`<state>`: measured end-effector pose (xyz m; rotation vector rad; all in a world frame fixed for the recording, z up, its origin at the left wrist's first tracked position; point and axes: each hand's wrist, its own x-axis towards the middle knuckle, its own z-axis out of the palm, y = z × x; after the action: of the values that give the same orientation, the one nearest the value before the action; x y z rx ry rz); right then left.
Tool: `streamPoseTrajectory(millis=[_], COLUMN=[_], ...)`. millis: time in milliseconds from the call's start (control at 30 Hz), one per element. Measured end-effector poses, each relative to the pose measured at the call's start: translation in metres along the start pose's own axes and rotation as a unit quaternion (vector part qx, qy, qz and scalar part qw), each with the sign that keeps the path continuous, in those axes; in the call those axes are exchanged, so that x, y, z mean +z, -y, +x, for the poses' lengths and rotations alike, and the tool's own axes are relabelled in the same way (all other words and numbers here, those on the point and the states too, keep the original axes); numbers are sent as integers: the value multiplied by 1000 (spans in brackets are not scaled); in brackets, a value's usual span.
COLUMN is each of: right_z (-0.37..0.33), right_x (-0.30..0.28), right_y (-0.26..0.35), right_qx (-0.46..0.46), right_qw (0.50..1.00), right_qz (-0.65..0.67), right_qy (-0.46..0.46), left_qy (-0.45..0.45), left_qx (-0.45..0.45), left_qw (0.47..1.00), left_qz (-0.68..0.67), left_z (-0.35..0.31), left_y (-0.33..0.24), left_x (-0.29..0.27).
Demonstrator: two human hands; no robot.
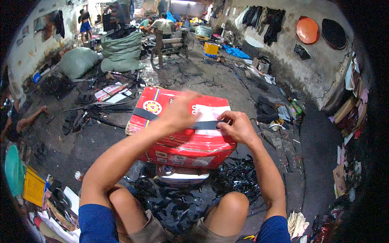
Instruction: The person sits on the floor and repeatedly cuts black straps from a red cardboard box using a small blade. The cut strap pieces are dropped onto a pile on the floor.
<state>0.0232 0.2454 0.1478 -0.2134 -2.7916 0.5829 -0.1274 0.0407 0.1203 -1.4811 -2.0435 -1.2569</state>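
Note:
In front of my knees stands a red box (182, 140) wrapped in shiny clear tape, with a flower print on its top. A black strip (206, 125) runs across the top, over a white sheet of paper (210, 110). At the strip's right part, the thumb and fingers of my right hand (239, 126) pinch it against the paper. My left hand (178, 113) is over the middle of the box top, smeared by motion. Its fingers do not show clearly, and it hides part of the strip.
Cut black strips (239, 176) lie heaped around the box's base, a white object (184, 177) under it. At left are a green basin (14, 170), a yellow crate (34, 187) and another person's arm (32, 118). Farther back stand large sacks (121, 50) and a frame (170, 48).

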Motion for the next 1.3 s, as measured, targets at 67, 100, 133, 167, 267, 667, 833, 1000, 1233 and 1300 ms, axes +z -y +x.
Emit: streamPoseTrajectory(millis=[67, 100, 133, 167, 267, 667, 833, 1000, 1233, 1300], right_z=[-5, -8, -11, -12, -18, -27, -28, -21, -21, -17], right_x=[5, 7, 8, 7, 2, -10, -22, -7, 17, 31], right_y=[-3, -4, -4, -3, -7, -10, -23, -39, -40, -47], right_qx=[-8, -12, -3, -11, -20, -161, -174, -152, -55, -12], right_qw=[999, 998, 997, 997, 995, 968, 977, 986, 984, 973], right_qz=[7, 12, 14, 10, 4, -174, -112, -23, 37, 138], right_qy=[-42, -65, -69, -78, -97, -87, -44, -66, -163, -182], left_qy=[70, 97, 85, 73, 48, 45, 97, 86, 59, 75], left_qx=[-40, -46, -59, -73, -70, -62, -110, -105, -132, -141], left_qw=[992, 986, 985, 983, 982, 989, 972, 978, 979, 976], left_qz=[-95, -128, -139, -150, -168, -123, -181, -160, -147, -145], left_z=[5, 3, 1, 0, -1, -5, 1, 2, 3, 6], left_y=[-17, -25, -27, -28, -26, -25, -25, -23, -20, -23], left_x=[50, 62, 66, 71, 82, 79, 78, 76, 86, 85])
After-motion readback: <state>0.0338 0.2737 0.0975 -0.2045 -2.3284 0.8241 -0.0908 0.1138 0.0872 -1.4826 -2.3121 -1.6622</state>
